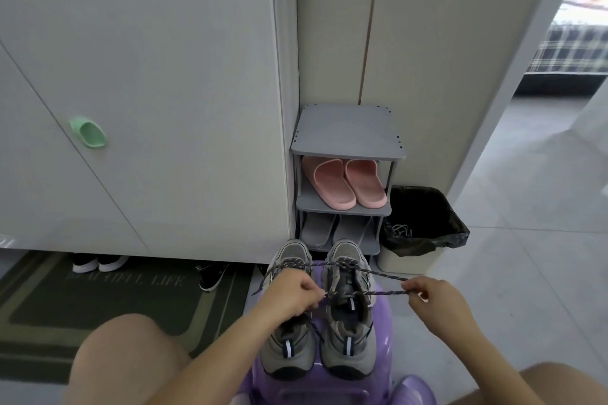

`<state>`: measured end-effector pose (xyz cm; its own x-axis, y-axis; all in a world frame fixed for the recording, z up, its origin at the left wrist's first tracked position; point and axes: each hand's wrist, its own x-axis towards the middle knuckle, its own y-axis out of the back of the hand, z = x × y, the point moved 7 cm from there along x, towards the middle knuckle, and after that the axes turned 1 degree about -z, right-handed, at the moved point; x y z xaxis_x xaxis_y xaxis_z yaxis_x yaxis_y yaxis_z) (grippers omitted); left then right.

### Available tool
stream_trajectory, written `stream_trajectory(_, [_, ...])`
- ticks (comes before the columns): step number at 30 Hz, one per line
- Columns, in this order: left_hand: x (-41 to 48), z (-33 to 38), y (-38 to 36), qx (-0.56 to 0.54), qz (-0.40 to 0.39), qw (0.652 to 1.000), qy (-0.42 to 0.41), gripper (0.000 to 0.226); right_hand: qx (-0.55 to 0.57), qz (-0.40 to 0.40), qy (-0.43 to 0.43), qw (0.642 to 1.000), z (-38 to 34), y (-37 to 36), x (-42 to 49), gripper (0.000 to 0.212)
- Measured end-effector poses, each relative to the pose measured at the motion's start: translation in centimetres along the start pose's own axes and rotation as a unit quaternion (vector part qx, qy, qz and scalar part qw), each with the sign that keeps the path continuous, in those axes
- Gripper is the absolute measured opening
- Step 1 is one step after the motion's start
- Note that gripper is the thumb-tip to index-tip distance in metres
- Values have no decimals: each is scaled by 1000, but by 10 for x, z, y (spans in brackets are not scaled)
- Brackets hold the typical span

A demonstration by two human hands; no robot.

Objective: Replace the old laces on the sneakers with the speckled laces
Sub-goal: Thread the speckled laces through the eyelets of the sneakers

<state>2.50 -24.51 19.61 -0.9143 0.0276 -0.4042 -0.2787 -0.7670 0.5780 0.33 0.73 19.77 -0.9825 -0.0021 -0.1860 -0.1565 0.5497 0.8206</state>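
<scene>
We see two grey sneakers (348,332) side by side, toes pointing away, on a purple stool (385,378) near us. The speckled lace (378,292) runs through the right-hand sneaker and stretches taut across its tongue. The left hand (296,293) has its grip pinched narrow on one end, above the left sneaker. The right hand (437,299) pinches the other end, out to the right. Farther off stands a shoe rack (345,131) holding pink slippers (348,184), with a black-lined bin (427,227) at its right.
</scene>
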Motion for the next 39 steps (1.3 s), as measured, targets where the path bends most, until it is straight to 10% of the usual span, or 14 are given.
stream_trajectory(5, [5,13,9,22,37,999,-29,26,-94,-75,44,992,-14,-21,-3,26])
stream_trajectory(9, [8,40,-17,62,-3,996,-71,26,77,-132,98,983,-59,-38,-12,40])
stream_trajectory(17, [28,49,-28,64,28,995,-70,31,126,-41,79,988,-55,-32,3,14])
stream_trajectory(39, [82,22,-57,148,34,988,-6,30,-92,-68,62,992,-52,-53,73,16])
